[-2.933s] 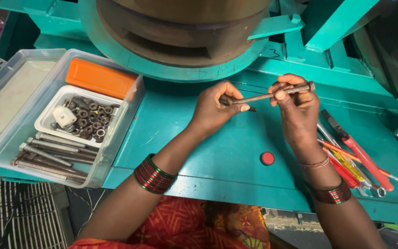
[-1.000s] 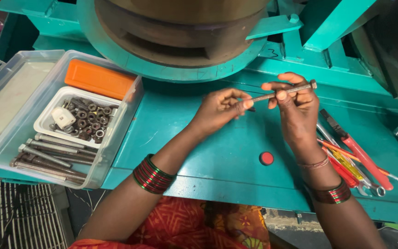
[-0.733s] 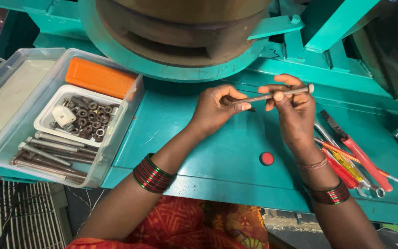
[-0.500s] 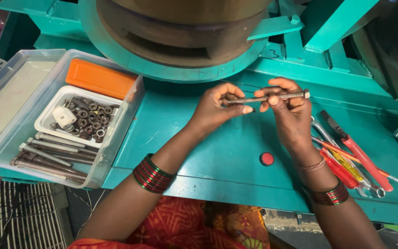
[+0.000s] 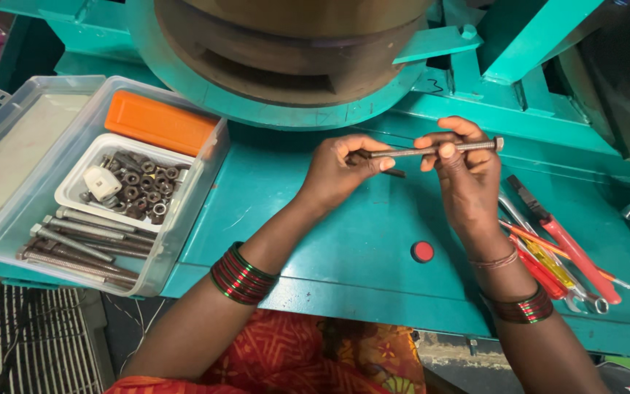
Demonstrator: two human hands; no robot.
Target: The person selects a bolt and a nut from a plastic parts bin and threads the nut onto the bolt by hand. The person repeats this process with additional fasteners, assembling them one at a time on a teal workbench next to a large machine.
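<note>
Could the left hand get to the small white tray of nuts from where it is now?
Probably yes. The left hand is pinching one end of the long bolt, and only bare teal table lies between it and the white tray of nuts, whose top is open. It would have to let go first.

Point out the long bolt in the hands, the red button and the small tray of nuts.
long bolt [image 5: 410,152], head view, mid shank.
red button [image 5: 422,252], head view, centre.
tray of nuts [image 5: 67,195], head view, left rim.
</note>
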